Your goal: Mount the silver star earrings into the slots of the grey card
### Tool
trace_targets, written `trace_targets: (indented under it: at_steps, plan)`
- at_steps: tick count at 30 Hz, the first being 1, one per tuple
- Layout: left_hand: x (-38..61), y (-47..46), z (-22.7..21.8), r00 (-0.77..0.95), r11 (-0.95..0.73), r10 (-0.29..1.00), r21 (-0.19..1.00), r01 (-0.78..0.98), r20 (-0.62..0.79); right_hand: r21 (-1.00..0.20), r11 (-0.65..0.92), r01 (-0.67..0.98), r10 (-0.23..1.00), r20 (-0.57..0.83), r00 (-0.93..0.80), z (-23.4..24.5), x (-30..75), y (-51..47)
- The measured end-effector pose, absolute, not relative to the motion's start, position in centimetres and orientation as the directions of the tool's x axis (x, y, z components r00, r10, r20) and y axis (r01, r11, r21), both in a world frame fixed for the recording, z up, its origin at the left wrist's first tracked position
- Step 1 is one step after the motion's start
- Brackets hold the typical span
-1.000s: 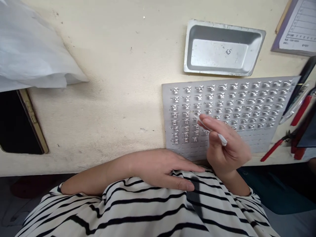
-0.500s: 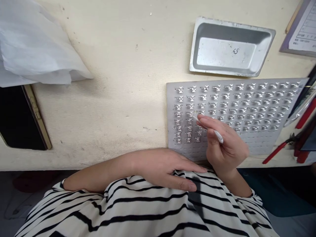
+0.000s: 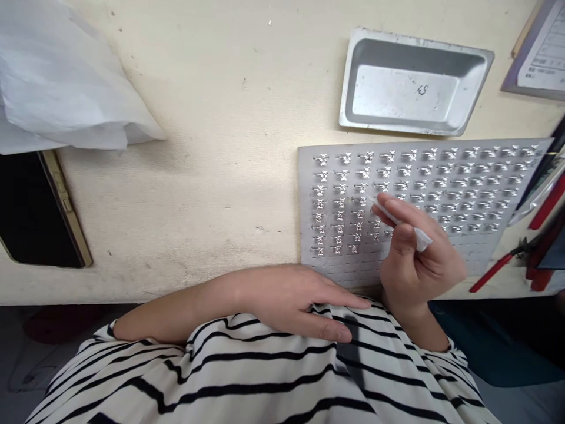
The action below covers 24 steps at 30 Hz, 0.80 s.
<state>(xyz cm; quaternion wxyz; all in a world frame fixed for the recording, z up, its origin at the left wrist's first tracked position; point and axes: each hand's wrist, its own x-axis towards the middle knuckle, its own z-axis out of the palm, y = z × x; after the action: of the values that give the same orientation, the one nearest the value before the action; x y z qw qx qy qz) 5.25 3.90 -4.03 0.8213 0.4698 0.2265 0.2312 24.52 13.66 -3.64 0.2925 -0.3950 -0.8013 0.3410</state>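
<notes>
A grey board (image 3: 304, 235) lies on the table, with rows of small shiny metal pieces (image 3: 323, 159) that look like rings set in its slots. My right hand (image 3: 419, 247) is over the board's lower middle, closed around a thin white stick-like thing (image 3: 424, 238) whose narrow tip points up and left at the pieces. What exactly that white thing is, I cannot make out. My left hand (image 3: 300, 300) rests at the table's front edge against the striped shirt, its fingers stretched out and nothing in it. My right hand hides some of the pieces.
Behind the board stands a metal tray (image 3: 397, 94) with a mark on its bottom. At left are a phone (image 3: 39, 212) and white sheeting (image 3: 70, 82). Red-handled pliers (image 3: 498, 271) lie at right, below a clipboard with paper (image 3: 542, 65).
My right hand has moved to the right with the white stick-like thing, uncovering some pieces in the middle columns. My left hand stays where it was.
</notes>
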Motion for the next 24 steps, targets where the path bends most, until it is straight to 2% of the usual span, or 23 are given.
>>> trace_targets:
  at_steps: [2,24]
  plan:
    - [5.26,3.9,-4.03,0.795,0.454,0.585,0.877,-0.155,-0.162,-0.767,0.474,0.433,0.841,0.249,-0.48,-3.86,24.25,13.81]
    - [5.28,4.01,-3.97,0.81,0.448,0.56,0.886,-0.121,-0.173,-0.764,0.451,0.462,0.861,0.236,-0.451,-4.72,23.89,13.68]
